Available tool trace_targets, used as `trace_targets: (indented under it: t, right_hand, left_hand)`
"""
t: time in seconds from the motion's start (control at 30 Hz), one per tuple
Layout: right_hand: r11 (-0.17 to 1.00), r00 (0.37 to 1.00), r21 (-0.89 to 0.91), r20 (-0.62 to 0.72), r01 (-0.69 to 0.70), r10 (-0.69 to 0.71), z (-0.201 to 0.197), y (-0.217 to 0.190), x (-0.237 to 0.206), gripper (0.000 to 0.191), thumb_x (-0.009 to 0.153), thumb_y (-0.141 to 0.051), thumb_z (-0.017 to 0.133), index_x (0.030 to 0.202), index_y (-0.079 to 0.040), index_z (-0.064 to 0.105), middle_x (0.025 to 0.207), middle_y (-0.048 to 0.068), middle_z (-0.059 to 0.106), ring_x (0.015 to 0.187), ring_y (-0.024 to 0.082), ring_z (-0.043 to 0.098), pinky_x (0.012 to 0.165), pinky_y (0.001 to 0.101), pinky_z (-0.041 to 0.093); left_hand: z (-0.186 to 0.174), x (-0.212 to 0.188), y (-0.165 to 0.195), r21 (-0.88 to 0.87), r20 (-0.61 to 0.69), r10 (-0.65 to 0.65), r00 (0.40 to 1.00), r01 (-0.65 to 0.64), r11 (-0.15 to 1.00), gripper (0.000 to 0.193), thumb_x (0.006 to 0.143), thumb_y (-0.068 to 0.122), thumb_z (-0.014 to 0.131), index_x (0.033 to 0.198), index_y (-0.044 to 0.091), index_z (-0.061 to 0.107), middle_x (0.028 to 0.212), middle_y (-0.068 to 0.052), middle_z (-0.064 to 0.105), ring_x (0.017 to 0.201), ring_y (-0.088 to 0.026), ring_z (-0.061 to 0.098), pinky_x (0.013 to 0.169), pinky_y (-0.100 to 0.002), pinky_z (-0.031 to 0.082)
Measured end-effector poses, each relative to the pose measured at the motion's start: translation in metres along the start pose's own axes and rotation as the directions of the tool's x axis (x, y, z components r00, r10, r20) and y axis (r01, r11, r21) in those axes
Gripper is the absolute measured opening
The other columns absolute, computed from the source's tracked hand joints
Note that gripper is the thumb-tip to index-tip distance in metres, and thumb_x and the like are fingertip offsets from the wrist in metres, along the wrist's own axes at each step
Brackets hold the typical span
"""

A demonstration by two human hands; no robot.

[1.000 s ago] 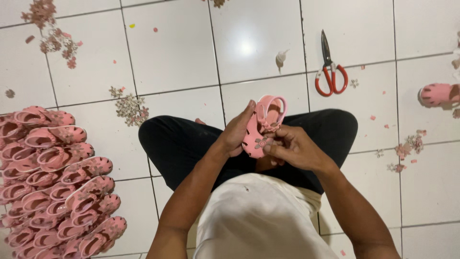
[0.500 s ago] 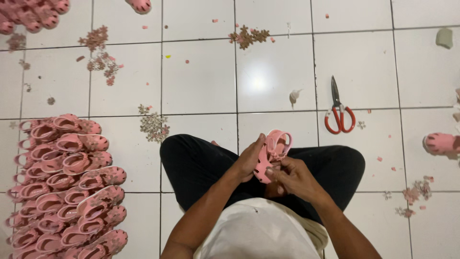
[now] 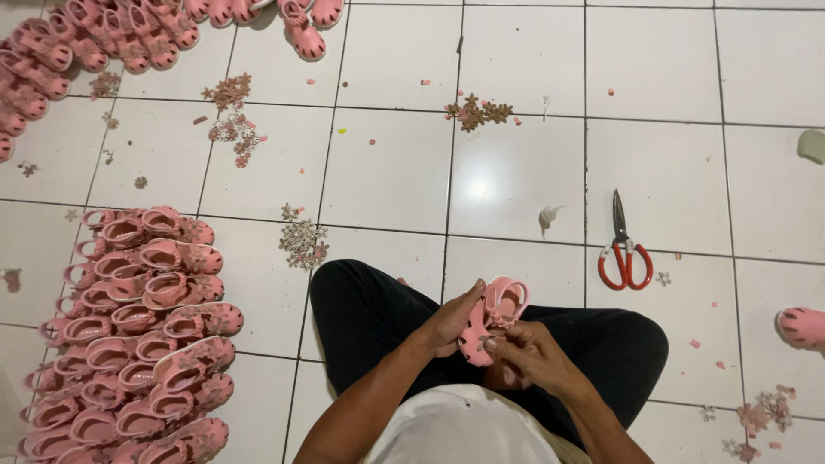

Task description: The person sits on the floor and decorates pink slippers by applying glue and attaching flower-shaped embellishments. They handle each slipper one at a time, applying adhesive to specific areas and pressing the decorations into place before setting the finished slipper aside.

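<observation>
I sit cross-legged on a white tiled floor and hold a small pink sandal (image 3: 498,308) over my lap. My left hand (image 3: 449,322) grips the sandal along its left side. My right hand (image 3: 531,354) is at the sandal's lower edge, fingertips pinched against it; whether they hold a small piece is too small to tell. Red-handled scissors (image 3: 624,249) lie on the floor to the right, out of either hand.
A stack of several pink sandals (image 3: 137,335) lies at my left. More pink sandals (image 3: 94,43) lie at the far left and top. Small flower-shaped trims (image 3: 303,242) and further trims (image 3: 478,112) are scattered on the tiles. One pink sandal (image 3: 801,326) sits at the right edge.
The view has tilted up and shows more floor ahead. My hands stay on the pink sandal over my lap, fingers still working at it.
</observation>
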State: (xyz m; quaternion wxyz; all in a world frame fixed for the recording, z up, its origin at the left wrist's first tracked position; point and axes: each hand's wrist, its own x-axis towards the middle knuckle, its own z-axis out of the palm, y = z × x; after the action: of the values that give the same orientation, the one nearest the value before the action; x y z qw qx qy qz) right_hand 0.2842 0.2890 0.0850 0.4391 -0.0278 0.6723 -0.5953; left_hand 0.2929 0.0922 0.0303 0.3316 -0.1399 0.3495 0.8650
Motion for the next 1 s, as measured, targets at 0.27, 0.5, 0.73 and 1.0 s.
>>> trace_targets:
  t: [0.27,0.5,0.73,1.0]
  right_hand:
    - [0.944,0.936,0.086,-0.187,0.318,-0.298,0.007,0.007,0.018,0.025,0.091,-0.012,0.071,0.112,0.000,0.068,0.079,0.003,0.070,0.066,0.007,0.066,0.057,0.0227,0.055]
    - [0.946,0.791,-0.230,-0.522,0.229,-0.319,0.030,-0.006,0.029,0.047,0.085,-0.016,0.081,0.124,0.000,0.060,0.075,0.002,0.068,0.068,0.009,0.063,0.060,0.0241,0.051]
    - [0.909,0.770,-0.292,-0.489,0.297,-0.409,0.027,-0.013,0.023,0.045,0.089,-0.017,0.078,0.129,-0.003,0.064,0.101,0.012,0.070,0.077,0.012,0.066,0.067,0.0249,0.054]
    - [0.555,0.593,-0.747,-0.273,0.366,-0.758,0.030,-0.027,0.006,0.049,0.083,-0.011,0.079,0.130,-0.005,0.066,0.134,0.017,0.061,0.097,0.029,0.072,0.078,0.0354,0.059]
  left_hand:
    - [-0.012,0.014,0.006,0.092,-0.159,0.107,0.982,-0.093,0.991,0.072,0.107,0.059,0.032,0.146,0.001,0.045,0.132,-0.013,0.060,0.117,-0.023,0.061,0.100,-0.036,0.052]
    - [-0.004,0.018,0.001,0.592,-0.206,0.620,0.757,-0.408,0.695,0.071,0.109,0.058,0.024,0.142,-0.001,0.047,0.126,-0.018,0.058,0.115,-0.025,0.056,0.102,-0.037,0.046]
    - [0.003,0.012,0.014,0.197,-0.243,0.445,0.862,-0.406,0.893,0.069,0.109,0.055,0.030,0.130,-0.006,0.056,0.117,-0.016,0.068,0.100,-0.021,0.069,0.086,-0.031,0.059]
    - [0.002,0.020,0.015,-0.073,-0.353,0.235,0.906,-0.278,0.958,0.066,0.106,0.057,0.032,0.135,0.002,0.054,0.117,-0.014,0.067,0.098,-0.023,0.067,0.082,-0.036,0.058]
